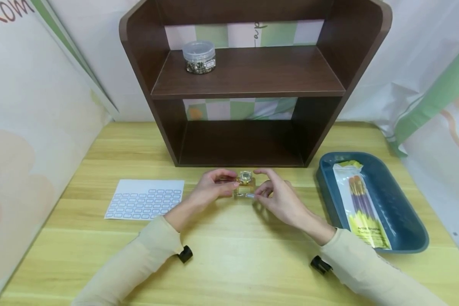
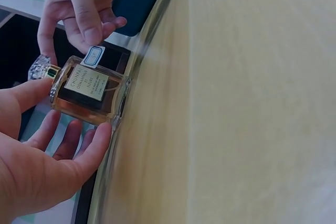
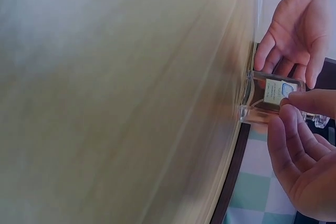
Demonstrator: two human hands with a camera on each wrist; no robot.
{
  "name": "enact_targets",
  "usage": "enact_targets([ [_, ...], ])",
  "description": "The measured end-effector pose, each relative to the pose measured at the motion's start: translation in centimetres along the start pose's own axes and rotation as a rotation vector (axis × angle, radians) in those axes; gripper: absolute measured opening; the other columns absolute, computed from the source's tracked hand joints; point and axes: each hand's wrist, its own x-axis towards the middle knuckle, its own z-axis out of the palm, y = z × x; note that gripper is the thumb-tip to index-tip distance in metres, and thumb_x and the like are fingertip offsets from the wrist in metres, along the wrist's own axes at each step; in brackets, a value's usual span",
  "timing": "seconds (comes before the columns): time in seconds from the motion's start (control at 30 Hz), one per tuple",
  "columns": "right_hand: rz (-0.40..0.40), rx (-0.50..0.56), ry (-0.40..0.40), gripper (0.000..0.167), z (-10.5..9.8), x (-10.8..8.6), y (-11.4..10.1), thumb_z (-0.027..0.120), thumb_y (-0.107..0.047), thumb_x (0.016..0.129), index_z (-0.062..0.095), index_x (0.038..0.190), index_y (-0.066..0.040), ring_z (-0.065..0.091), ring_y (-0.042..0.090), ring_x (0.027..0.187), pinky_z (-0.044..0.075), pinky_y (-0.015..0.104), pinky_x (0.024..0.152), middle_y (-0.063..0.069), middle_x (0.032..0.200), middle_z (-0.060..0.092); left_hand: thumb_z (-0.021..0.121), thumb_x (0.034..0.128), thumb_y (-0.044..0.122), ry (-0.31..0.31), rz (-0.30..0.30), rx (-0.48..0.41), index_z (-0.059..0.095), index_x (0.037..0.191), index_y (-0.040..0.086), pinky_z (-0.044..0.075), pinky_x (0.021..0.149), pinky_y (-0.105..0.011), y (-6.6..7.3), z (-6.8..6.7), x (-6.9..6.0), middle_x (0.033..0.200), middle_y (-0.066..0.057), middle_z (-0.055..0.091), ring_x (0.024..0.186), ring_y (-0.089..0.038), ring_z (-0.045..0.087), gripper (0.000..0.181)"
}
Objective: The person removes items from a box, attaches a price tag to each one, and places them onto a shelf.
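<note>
The right hand [image 1: 281,199] pinches a small label [image 2: 94,56] between thumb and finger, right at the front of the bottle [image 2: 86,85]; I can't tell if the label touches it. The left hand [image 1: 210,188] has its fingers loosely bent at the bottle's side, seeming to touch it but not wrapped round it. The bottle stands upright on the worktop [image 1: 237,263], between the hands. It looks like glass, so it is likely hard, slippery, a bit heavy for its size, and easy to break. Its two sides look best to hold, not the shiny cap [image 1: 246,176]. The label looks light and bendy, so an edge is the place to pinch. Off to the left lies a sheet [image 1: 145,199] of labels. On the right, a tray [image 1: 390,204] holds a pack [image 1: 361,202] of brushes. The shelf [image 1: 248,70] stands close behind the bottle and blocks the way back. A jar [image 1: 199,59] sits on its upper board, at the left.
</note>
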Motion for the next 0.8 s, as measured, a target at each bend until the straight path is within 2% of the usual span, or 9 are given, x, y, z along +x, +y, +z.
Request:
enact_targets([
  [0.43,0.008,0.037,-0.011,0.063,0.46,0.15,-0.66,0.076,0.004,0.086,0.046,0.140,-0.004,0.070,0.013,0.075,0.056,0.027,0.063,0.003,0.091,0.076,0.071,0.0908,0.000,0.004,-0.023,-0.045,0.061,0.125,-0.006,0.056,0.093,-0.044,0.17,0.56,-0.03,0.114,-0.018,0.065,0.100,-0.026,0.065,0.036],
  [0.8,0.030,0.068,-0.011,0.065,0.52,0.16,-0.74,0.075,0.004,0.087,0.043,0.143,-0.003,0.073,0.016,0.083,0.057,0.028,0.067,0.006,0.096,0.076,0.071,0.0906,0.001,0.016,-0.020,-0.029,0.063,0.122,-0.003,0.057,0.090,-0.041,-0.14,0.47,0.02,0.113,-0.015,0.065,0.100,-0.024,0.064,0.033],
])
